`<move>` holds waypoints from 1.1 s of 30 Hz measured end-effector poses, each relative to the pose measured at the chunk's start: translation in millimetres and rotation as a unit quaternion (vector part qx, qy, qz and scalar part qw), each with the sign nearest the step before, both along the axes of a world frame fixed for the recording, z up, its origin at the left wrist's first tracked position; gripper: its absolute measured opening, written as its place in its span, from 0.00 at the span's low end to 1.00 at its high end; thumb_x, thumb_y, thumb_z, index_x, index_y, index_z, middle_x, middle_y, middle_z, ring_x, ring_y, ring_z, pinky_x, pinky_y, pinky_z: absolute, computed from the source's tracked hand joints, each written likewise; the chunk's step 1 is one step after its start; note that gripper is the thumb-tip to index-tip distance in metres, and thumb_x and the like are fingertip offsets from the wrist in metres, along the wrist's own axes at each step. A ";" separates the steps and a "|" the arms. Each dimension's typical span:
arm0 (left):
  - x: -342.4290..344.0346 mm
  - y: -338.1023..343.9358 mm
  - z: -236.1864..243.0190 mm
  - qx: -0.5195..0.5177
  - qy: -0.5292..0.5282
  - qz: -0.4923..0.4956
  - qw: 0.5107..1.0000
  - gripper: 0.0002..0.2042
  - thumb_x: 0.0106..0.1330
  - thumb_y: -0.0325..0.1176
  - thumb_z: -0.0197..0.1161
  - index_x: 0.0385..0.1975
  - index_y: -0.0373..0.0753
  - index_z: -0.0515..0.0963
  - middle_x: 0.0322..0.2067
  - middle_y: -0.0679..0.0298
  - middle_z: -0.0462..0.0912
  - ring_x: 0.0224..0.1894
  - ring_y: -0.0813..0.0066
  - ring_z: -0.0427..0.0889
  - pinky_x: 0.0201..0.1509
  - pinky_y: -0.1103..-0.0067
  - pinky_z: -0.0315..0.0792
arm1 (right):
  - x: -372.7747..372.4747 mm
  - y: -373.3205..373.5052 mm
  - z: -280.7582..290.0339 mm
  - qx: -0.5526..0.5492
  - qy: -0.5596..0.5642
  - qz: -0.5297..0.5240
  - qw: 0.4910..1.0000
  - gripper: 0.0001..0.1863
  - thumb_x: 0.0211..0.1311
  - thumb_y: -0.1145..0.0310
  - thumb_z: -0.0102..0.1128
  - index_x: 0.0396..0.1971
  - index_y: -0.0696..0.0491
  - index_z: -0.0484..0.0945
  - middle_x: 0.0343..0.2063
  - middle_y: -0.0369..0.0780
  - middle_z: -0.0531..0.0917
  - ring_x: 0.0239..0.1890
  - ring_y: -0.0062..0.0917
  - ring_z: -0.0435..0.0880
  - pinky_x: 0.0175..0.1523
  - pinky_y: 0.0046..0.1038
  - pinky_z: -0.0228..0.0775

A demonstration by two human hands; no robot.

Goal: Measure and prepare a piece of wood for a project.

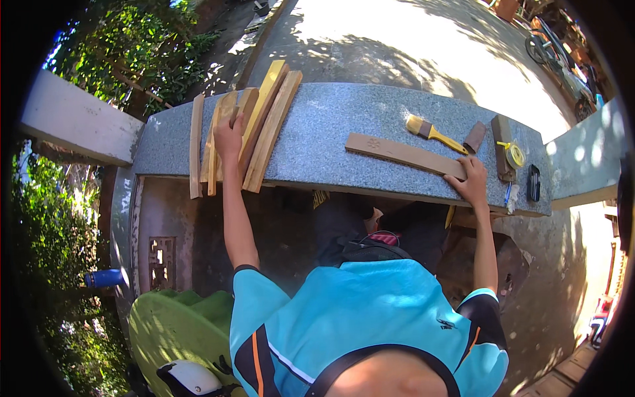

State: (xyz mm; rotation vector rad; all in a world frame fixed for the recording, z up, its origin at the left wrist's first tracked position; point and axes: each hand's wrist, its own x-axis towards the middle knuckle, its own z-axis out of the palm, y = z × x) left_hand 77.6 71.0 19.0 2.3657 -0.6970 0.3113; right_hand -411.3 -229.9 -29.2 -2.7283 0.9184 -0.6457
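Note:
My left hand [228,137] is closed on a short wooden strip [248,103] in a row of loose strips at the left of the grey stone slab [317,126]. Beside it lie a long pale strip [270,86], another long strip [272,132] and a thin strip [196,145]. My right hand [471,182] grips the right end of a flat wooden board [403,153], thumb along the near edge. The board lies across the slab with a dark mark near its left end.
Near my right hand are a paintbrush [436,134], a sandpaper piece [475,137], a dark wooden block [502,142], a yellow tape roll [514,156] and a black case [534,183]. Pale beams [79,118] flank the slab. A green chair [178,331] with a white helmet [192,377] stands lower left.

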 end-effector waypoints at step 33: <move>-173.0 -208.4 -34.0 -0.362 0.549 -0.329 0.678 0.15 0.66 0.44 0.50 0.24 0.39 0.69 0.13 0.73 0.59 0.15 0.85 0.59 0.18 0.84 0.56 | 84.3 4.5 -3.8 0.452 -0.448 -0.074 0.768 0.16 0.50 0.59 0.64 0.29 0.58 0.76 0.17 0.31 0.72 0.18 0.12 0.69 0.24 0.16 0.61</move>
